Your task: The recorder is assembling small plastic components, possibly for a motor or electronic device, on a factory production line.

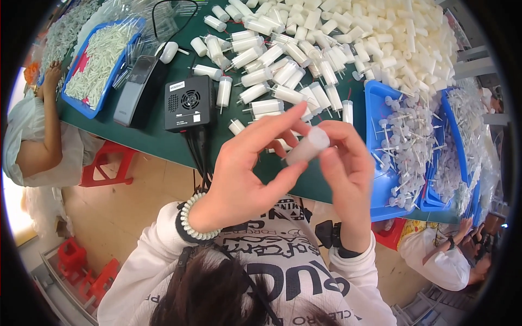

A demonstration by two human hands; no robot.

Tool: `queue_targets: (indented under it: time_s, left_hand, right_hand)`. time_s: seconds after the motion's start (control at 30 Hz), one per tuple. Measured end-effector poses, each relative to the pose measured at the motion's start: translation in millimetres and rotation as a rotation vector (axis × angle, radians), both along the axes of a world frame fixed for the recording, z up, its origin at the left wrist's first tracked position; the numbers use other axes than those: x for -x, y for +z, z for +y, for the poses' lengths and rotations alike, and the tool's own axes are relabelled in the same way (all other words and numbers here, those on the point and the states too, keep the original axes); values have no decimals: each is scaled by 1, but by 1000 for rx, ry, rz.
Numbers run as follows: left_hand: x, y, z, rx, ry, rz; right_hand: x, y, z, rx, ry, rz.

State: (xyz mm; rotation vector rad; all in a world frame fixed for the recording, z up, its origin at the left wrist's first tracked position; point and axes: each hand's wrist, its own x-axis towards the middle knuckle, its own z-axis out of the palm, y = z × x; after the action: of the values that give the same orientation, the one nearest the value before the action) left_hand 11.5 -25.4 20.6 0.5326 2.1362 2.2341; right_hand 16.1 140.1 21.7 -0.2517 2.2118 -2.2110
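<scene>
Above the table's near edge, a short whitish cylinder point(304, 151) with a round translucent cap is tilted between my two hands. My left hand point(247, 168) has its thumb and fingers around the cylinder's lower body, its index finger stretched out above. At the capped end, the thumb and fingers of my right hand point(348, 163) pinch the rim. The hands are slightly blurred. Just beyond them lie many similar capped white cylinders point(253, 77), several with thin pins or stems sticking out of one end.
Cream foam-like cylinders point(402, 38) are heaped at the far right. A blue tray point(380, 187) on the right holds translucent discs with stems. Left of my hands stand a black fan box point(190, 103) with cables and a dark grey device point(138, 92). Co-workers sit at both sides.
</scene>
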Motion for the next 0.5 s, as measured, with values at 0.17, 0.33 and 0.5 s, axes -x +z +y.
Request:
queue_targets:
  time_s: [0.17,0.33,0.5]
  left_hand:
    - [-2,-5,0,50,50,120]
    - [-3,2,-1,212,70,301]
    - [-9,15,-5,189,38,305]
  right_hand:
    - [0,15,5,113,-34,-71]
    - [-6,23,4,26,-83,2]
    - [-5,38,20,-28,78,87]
